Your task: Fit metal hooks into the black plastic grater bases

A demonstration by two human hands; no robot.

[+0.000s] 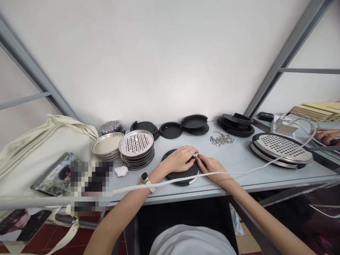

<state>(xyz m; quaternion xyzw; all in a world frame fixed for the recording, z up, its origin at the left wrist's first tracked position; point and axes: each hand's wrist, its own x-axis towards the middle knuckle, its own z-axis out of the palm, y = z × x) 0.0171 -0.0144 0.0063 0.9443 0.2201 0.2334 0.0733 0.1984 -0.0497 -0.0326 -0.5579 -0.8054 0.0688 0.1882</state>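
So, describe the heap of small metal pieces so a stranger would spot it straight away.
On the grey table, look beyond the right hand, toward the wall. The heap lies loose just short of the black discs. It's tiny, silvery bits, while its nearest neighbours are large, round and black.

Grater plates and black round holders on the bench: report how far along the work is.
Apparently done: the perforated plates in black rims, stacked at right. In hand: a black round holder; left hand lies on it, right hand is at its edge. Apparently left: the stacked grater plates, black holders by the wall and loose metal clips.
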